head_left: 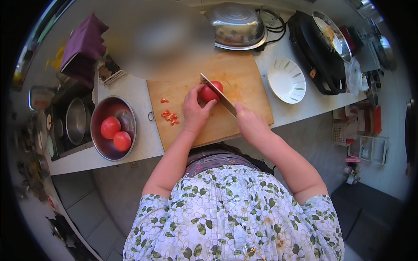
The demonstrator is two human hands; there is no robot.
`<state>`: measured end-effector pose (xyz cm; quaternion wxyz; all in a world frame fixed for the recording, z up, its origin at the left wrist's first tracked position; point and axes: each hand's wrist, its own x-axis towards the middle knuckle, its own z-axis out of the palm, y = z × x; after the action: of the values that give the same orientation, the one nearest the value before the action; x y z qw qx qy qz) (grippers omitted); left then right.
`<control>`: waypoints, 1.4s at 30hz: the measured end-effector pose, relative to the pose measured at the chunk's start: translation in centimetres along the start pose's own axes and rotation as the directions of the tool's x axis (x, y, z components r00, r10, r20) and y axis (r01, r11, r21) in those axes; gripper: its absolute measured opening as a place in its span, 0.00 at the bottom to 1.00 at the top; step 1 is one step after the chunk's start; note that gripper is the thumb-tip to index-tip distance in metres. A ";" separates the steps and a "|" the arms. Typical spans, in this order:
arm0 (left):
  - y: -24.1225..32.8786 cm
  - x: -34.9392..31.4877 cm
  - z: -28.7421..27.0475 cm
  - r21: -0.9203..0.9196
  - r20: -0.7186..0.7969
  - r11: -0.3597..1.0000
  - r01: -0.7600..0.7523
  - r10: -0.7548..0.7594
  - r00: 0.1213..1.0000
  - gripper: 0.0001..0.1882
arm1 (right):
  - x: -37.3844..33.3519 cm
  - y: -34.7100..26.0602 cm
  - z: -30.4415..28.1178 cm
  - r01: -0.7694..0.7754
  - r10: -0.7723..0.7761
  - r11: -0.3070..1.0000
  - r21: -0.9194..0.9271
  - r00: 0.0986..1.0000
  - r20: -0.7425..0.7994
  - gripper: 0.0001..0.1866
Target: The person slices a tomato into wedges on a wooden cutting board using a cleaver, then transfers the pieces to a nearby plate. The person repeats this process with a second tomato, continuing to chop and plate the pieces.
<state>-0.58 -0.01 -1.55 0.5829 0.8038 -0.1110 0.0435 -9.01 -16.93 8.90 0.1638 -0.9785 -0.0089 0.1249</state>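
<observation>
On the wooden cutting board (244, 82) sits a red tomato (210, 94). My left hand (196, 108) is closed around its left and near side, the fingertips and thumb pressed to the skin. A kitchen knife (227, 103) lies across the tomato, its blade slanting from far left to near right. My right hand (253, 126) grips the knife's handle, which is mostly hidden in the fingers. Small red and pale scraps (170, 116) lie on the board's left part. How deep the blade sits in the tomato I cannot tell.
A steel bowl (96, 138) with two red tomatoes (110, 127) stands left of the board. To the right are a white patterned bowl (286, 81) and a black appliance (315, 56). An upturned metal colander (237, 26) sits behind. The far left of the board is blurred over.
</observation>
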 end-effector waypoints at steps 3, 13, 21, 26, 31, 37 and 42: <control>3.2 0.1 0.0 0.252 0.040 0.953 -0.166 0.161 0.986 0.37 | 2.6 -1.4 -0.9 0.004 -0.003 0.999 0.052 1.000 -0.012 0.09; 1.0 1.3 -4.1 0.346 -0.179 0.937 -0.034 0.102 0.979 0.29 | -0.9 2.4 -0.6 -0.010 0.012 0.972 0.233 1.000 -0.008 0.14; 3.7 2.1 -5.3 0.639 -0.130 0.748 -0.179 0.334 0.934 0.26 | -3.8 5.3 -1.1 -0.219 0.368 0.477 0.851 0.929 0.033 0.21; 4.7 1.2 -0.1 0.126 0.158 0.913 0.388 -0.405 0.901 0.29 | -3.2 7.0 0.1 -0.228 0.445 0.430 0.874 0.895 0.014 0.15; 3.7 3.0 4.4 0.031 0.187 0.923 0.383 -0.381 0.905 0.29 | -3.3 6.9 0.3 -0.288 0.443 0.554 0.781 0.896 0.016 0.16; 1.0 3.6 6.9 0.146 0.032 0.988 -0.046 0.042 0.999 0.24 | -3.5 6.0 0.5 -0.250 0.332 0.721 0.646 0.943 -0.005 0.15; 1.4 4.5 3.1 -0.008 0.314 0.965 0.261 -0.246 0.917 0.22 | -4.9 6.4 0.5 -0.287 0.321 0.726 0.625 0.945 0.061 0.17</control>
<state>3.27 -3.95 -0.33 0.5785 0.7935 -0.0972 -0.1621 -14.07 -23.13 7.52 0.4567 -0.8590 0.1975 0.1207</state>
